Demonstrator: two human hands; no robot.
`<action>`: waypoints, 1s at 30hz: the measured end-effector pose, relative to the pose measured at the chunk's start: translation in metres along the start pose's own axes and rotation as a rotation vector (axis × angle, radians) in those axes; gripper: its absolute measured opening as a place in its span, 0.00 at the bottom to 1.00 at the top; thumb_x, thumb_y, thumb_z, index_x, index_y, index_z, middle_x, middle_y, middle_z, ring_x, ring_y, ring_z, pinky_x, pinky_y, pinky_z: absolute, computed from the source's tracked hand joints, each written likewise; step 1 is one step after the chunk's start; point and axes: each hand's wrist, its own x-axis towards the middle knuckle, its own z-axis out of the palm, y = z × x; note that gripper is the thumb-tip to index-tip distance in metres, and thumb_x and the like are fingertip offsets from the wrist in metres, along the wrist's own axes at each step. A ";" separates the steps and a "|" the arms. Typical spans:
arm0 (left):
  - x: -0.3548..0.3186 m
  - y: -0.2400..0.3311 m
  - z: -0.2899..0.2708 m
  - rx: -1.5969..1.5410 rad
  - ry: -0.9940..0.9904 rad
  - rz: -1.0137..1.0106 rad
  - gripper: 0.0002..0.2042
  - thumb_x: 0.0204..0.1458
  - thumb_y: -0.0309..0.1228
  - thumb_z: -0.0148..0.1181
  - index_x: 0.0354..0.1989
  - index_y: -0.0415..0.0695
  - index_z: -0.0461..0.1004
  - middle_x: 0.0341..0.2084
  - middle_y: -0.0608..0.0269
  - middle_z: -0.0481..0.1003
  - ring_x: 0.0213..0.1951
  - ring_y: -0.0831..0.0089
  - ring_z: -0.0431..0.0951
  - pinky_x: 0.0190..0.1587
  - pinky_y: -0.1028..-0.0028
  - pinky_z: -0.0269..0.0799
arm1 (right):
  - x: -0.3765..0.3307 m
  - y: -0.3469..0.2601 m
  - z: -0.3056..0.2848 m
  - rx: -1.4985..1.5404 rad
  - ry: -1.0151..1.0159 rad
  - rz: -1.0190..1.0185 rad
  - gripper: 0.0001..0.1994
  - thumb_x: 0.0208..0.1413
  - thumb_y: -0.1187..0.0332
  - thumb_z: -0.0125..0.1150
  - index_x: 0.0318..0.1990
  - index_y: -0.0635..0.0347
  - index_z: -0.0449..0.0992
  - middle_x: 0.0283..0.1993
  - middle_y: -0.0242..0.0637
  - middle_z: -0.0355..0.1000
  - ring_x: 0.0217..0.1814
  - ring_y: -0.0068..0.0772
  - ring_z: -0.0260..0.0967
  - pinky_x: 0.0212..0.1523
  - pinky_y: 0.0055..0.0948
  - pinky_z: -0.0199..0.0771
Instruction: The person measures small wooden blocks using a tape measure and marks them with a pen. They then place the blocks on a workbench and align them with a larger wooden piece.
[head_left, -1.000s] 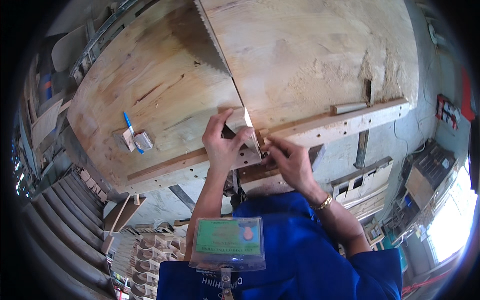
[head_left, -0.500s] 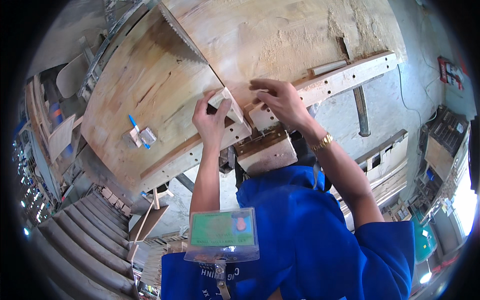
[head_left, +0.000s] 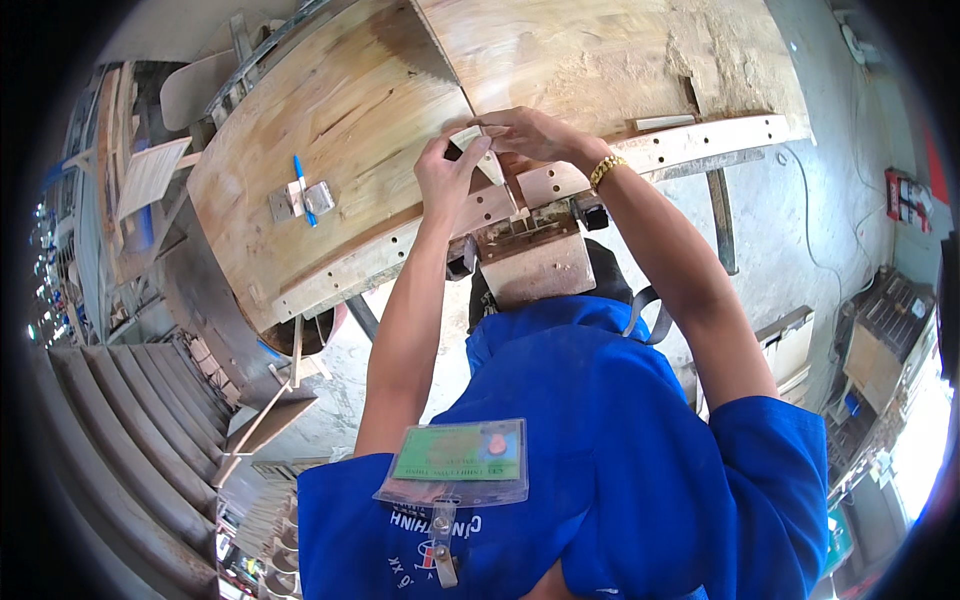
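Above one workbench, two hands pinch what seems one small wooden piece.

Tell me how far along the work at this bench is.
Looks done: a long wooden rail with drilled holes lies along the workbench edge. In hand: the left hand and right hand together pinch a small pale wooden piece above the rail. Left: that piece is not set down; the blue pen and metal plates lie untouched.
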 end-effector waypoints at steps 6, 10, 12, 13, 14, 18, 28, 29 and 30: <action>-0.005 -0.008 -0.011 0.048 0.035 0.014 0.24 0.43 0.48 0.68 0.37 0.37 0.80 0.32 0.51 0.78 0.37 0.62 0.78 0.42 0.67 0.71 | 0.005 -0.016 0.006 -0.035 -0.039 0.068 0.17 0.58 0.70 0.55 0.56 0.56 0.70 0.32 0.34 0.72 0.33 0.25 0.65 0.39 0.30 0.70; 0.000 0.002 -0.003 0.057 -0.014 0.048 0.25 0.43 0.50 0.68 0.37 0.37 0.79 0.34 0.49 0.78 0.39 0.59 0.79 0.43 0.66 0.72 | -0.002 -0.004 0.000 -0.069 0.024 0.066 0.21 0.55 0.66 0.56 0.58 0.49 0.71 0.33 0.42 0.75 0.33 0.32 0.70 0.39 0.33 0.71; 0.000 0.002 -0.004 0.090 0.014 0.069 0.25 0.43 0.50 0.68 0.37 0.37 0.80 0.33 0.49 0.78 0.38 0.59 0.79 0.43 0.66 0.72 | -0.002 -0.006 0.001 -0.107 0.050 0.028 0.21 0.55 0.64 0.56 0.58 0.47 0.71 0.32 0.42 0.75 0.32 0.33 0.69 0.38 0.34 0.71; 0.001 0.002 -0.005 0.105 0.026 0.081 0.25 0.43 0.50 0.68 0.37 0.37 0.80 0.33 0.49 0.78 0.38 0.58 0.79 0.43 0.66 0.72 | -0.001 -0.006 0.002 -0.126 0.065 0.011 0.21 0.55 0.63 0.56 0.58 0.46 0.71 0.31 0.42 0.74 0.31 0.33 0.69 0.38 0.34 0.71; 0.000 0.001 -0.006 0.129 0.020 0.064 0.25 0.43 0.50 0.68 0.37 0.37 0.80 0.32 0.49 0.78 0.37 0.58 0.79 0.43 0.66 0.72 | -0.002 -0.009 0.003 -0.116 0.053 0.022 0.21 0.55 0.62 0.56 0.58 0.45 0.71 0.31 0.43 0.74 0.31 0.34 0.69 0.38 0.35 0.71; 0.001 0.003 -0.004 0.130 0.007 0.058 0.25 0.43 0.50 0.68 0.37 0.37 0.80 0.31 0.50 0.78 0.35 0.60 0.78 0.42 0.66 0.71 | -0.004 -0.011 0.001 -0.109 0.038 0.064 0.22 0.56 0.59 0.56 0.59 0.42 0.69 0.34 0.45 0.76 0.35 0.40 0.73 0.40 0.38 0.72; -0.003 -0.001 -0.006 0.097 0.034 0.049 0.23 0.46 0.47 0.66 0.40 0.38 0.79 0.32 0.50 0.78 0.37 0.62 0.79 0.42 0.67 0.71 | -0.009 -0.022 0.002 0.001 0.020 0.067 0.24 0.56 0.65 0.58 0.62 0.39 0.67 0.33 0.39 0.76 0.33 0.34 0.71 0.39 0.35 0.72; -0.003 0.000 -0.006 0.127 0.007 0.045 0.22 0.48 0.47 0.65 0.42 0.38 0.78 0.32 0.52 0.77 0.38 0.62 0.79 0.42 0.68 0.71 | -0.013 -0.020 0.000 0.091 -0.006 0.134 0.24 0.55 0.64 0.60 0.61 0.44 0.68 0.31 0.35 0.74 0.31 0.29 0.68 0.37 0.32 0.72; -0.003 0.001 -0.005 0.119 -0.013 0.017 0.22 0.49 0.46 0.64 0.42 0.38 0.78 0.33 0.52 0.77 0.39 0.62 0.78 0.43 0.69 0.71 | -0.014 -0.021 -0.005 0.180 -0.032 0.200 0.25 0.55 0.63 0.61 0.61 0.50 0.68 0.29 0.32 0.72 0.30 0.24 0.65 0.34 0.29 0.71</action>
